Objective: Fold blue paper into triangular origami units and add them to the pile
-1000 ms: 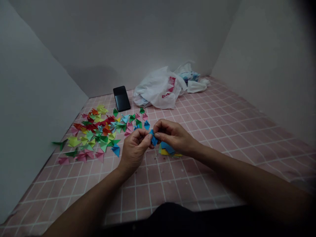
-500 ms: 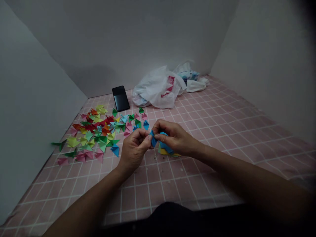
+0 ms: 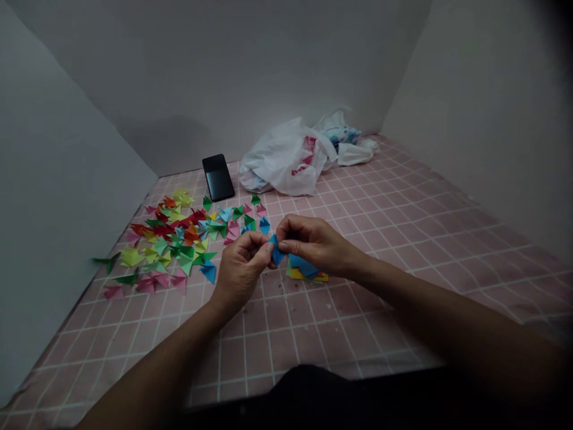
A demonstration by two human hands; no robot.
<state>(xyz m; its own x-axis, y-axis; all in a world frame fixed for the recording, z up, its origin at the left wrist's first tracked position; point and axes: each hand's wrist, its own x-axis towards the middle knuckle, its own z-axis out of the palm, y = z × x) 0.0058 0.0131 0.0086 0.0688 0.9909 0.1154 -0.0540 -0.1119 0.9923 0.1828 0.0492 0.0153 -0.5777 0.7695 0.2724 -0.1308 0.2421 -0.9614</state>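
Both hands meet over a pink checked surface [image 3: 358, 310]. My left hand [image 3: 242, 269] and my right hand [image 3: 313, 245] pinch the same small blue folded paper piece [image 3: 276, 253] between thumbs and fingertips, held just above the surface. Under my right hand lies a small stack of flat paper sheets [image 3: 308, 272], blue on top with yellow showing at the edge. To the left, a spread of several folded paper triangles [image 3: 179, 239] in red, green, yellow, pink and blue covers the surface.
A black phone [image 3: 218, 177] leans against the back wall. A crumpled white plastic bag [image 3: 286, 158] and a second bag with blue contents [image 3: 344, 140] lie at the back. Grey walls close in on the left, back and right.
Both hands stay together on the blue piece, fingers shifting slightly along it. The view has drifted a little, nothing else moved.
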